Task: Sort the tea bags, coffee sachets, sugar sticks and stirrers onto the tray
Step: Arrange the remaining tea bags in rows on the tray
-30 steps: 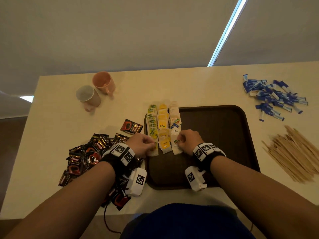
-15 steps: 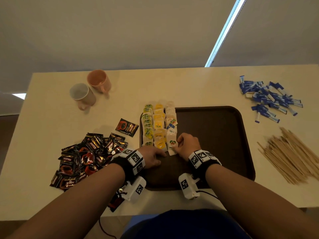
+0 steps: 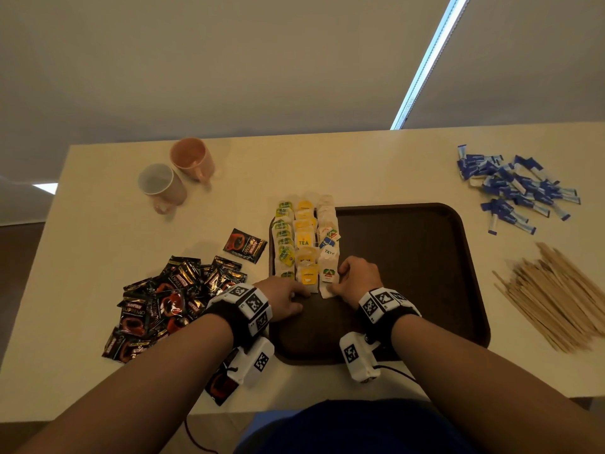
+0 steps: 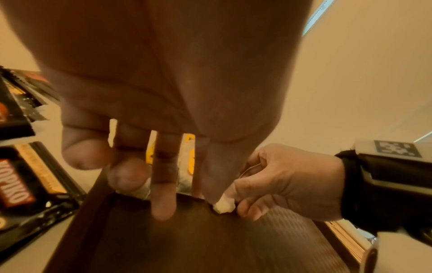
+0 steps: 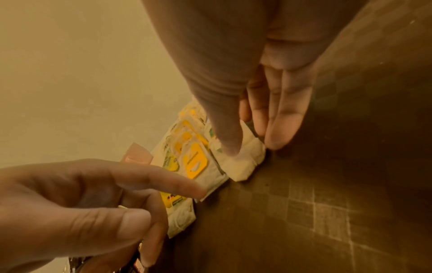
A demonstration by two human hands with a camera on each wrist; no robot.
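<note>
- Coffee sachets [image 3: 170, 306] lie heaped on the table at nine o'clock of the tray [image 3: 425, 290], unsorted and within easy reach.
- Left hand [image 3: 281, 298], fingers straight and holding nothing, touches the near end of the tea bags [image 3: 306, 244], likely squaring them.
- These stand in three rows along the tray's left edge, saving room.
- Right hand [image 3: 355, 280] pinches the nearest white bag.
- From one to three o'clock, sugar sticks [image 3: 514, 188] and stirrers [image 3: 556, 296] wait; the tray's right half is bare.

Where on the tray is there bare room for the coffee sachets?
Bare tray floor runs right of the tea bags to the right rim, and near both hands. The left edge is crowded with three tea bag rows.
</note>
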